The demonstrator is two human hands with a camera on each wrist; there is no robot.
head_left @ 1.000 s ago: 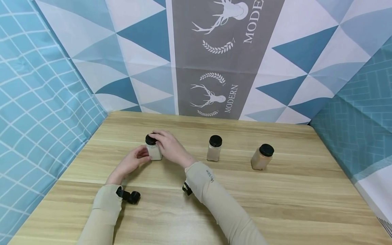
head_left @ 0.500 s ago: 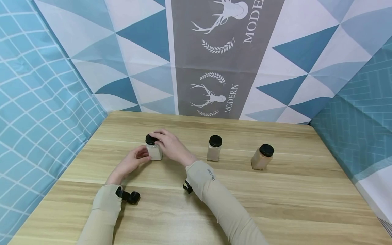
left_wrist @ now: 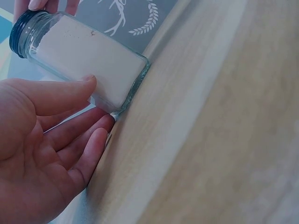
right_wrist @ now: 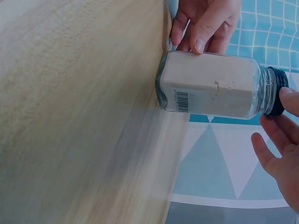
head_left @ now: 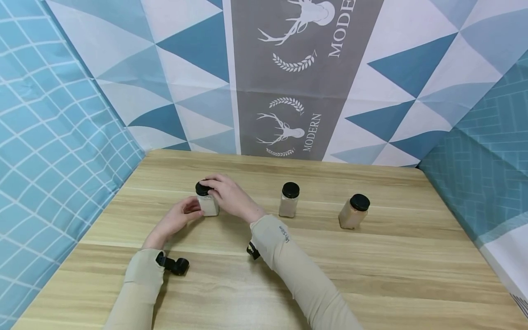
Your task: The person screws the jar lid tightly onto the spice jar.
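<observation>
A square glass spice jar (head_left: 209, 207) of pale powder stands upright on the wooden table at the left, under a black lid (head_left: 201, 189). My left hand (head_left: 175, 220) holds its lower part, thumb on one face and fingers behind, as the left wrist view shows on the jar (left_wrist: 88, 58). From the right, my right hand (head_left: 232, 197) grips the lid between thumb and fingers. In the right wrist view a small barcode label shows on the jar (right_wrist: 224, 74), and the lid (right_wrist: 279, 91) sits on its neck.
A second black-lidded jar (head_left: 288, 206) stands right of the hands, and a third jar (head_left: 352, 217) with tan contents is farther right. The wooden table (head_left: 371, 275) meets a patterned cloth backdrop (head_left: 280, 82) behind and a blue grid cloth (head_left: 53, 137) at the left.
</observation>
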